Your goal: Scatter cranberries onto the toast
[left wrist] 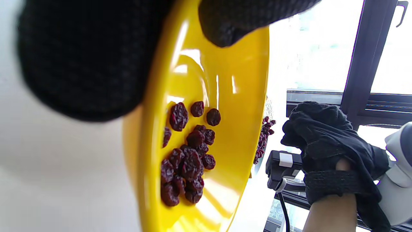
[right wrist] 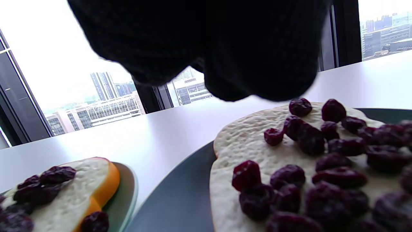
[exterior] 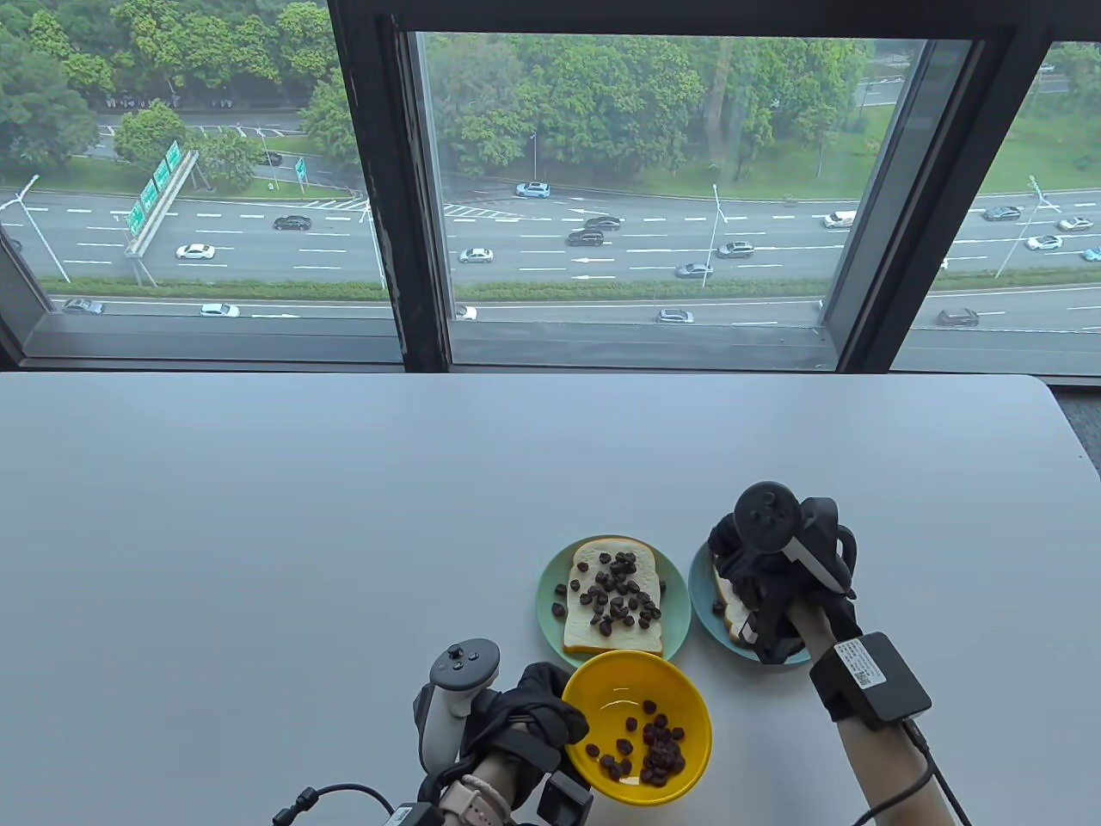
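Note:
A yellow bowl (exterior: 621,688) with several dried cranberries (exterior: 655,748) sits near the table's front edge. My left hand (exterior: 559,701) grips its left rim; in the left wrist view the thumb (left wrist: 231,25) lies over the rim of the bowl (left wrist: 238,96). A toast (exterior: 615,641) covered with cranberries lies on a green plate (exterior: 550,619). A second toast (exterior: 736,613) lies on a blue plate (exterior: 704,594), mostly hidden under my right hand (exterior: 750,594). In the right wrist view its bunched fingers (right wrist: 225,64) hover just above this cranberry-covered toast (right wrist: 251,145). Whether they hold berries is hidden.
The two plates stand side by side just behind the bowl. The white table (exterior: 344,516) runs back to a window sill (exterior: 602,348) with dark frames. Cables trail from both wrists at the front edge.

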Demonstrator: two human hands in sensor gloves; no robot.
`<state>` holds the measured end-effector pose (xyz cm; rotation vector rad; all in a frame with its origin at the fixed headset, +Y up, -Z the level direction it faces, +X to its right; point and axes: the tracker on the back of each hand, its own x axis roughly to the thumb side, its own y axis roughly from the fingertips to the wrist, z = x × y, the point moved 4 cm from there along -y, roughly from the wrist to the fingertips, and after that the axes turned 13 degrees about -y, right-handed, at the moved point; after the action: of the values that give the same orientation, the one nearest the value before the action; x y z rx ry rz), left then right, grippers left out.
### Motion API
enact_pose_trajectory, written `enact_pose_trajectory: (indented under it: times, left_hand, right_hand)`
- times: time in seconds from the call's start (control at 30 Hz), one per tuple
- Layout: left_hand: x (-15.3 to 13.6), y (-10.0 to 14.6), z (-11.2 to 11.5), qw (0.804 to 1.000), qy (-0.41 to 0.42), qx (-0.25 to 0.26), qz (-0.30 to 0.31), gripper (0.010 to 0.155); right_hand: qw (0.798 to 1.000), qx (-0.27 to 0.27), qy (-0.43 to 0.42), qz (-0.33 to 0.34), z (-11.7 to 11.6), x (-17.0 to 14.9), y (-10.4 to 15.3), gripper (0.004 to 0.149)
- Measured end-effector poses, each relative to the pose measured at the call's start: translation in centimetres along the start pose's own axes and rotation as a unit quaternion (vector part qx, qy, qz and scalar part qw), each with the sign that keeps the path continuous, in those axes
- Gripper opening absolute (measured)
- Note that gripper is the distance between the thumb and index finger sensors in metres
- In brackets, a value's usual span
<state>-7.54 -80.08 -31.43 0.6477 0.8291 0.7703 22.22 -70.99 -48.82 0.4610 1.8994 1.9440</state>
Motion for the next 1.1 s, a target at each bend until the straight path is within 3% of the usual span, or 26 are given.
enact_pose_trajectory:
  times: [0.1,0.33,0.53,0.73,0.97,1.1]
  left_hand:
    - [-0.3,-0.1,0.1,1.0,0.001,-0.005,-0.006,0.059]
    - [-0.2,-0.2,0.1,1.0,0.007,-0.011,-0.007,0.059]
    - [-0.4,-0.3,0.0,1.0,0.008,-0.012,-0.012,0.059]
    - [-0.4,-0.4,-0.1,1.0,0.006,-0.011,-0.008,0.059]
    - [-0.3,-0.5,-0.2,1.0,0.005,-0.007,-0.004,0.059]
    - [-0.3,-0.5,-0.2,1.0,0.008,-0.004,-0.002,0.059]
  right_hand:
    - [0.998,-0.001,0.043,-0.041,-1.1,-1.8,-1.6,0.032]
    - [0.996,-0.014,0.045,-0.078,-1.7,-2.7,-2.8,0.034]
    - [0.994,-0.005,0.079,-0.071,-2.3,-2.2,-2.6,0.035]
    - [0.995,-0.016,0.075,-0.06,-1.4,-2.2,-2.1,0.037]
    - [0.999,-0.025,0.024,-0.021,0.3,-1.7,-0.7,0.039]
    - [0.997,0.018,-0.032,0.065,1.2,0.6,1.5,0.044]
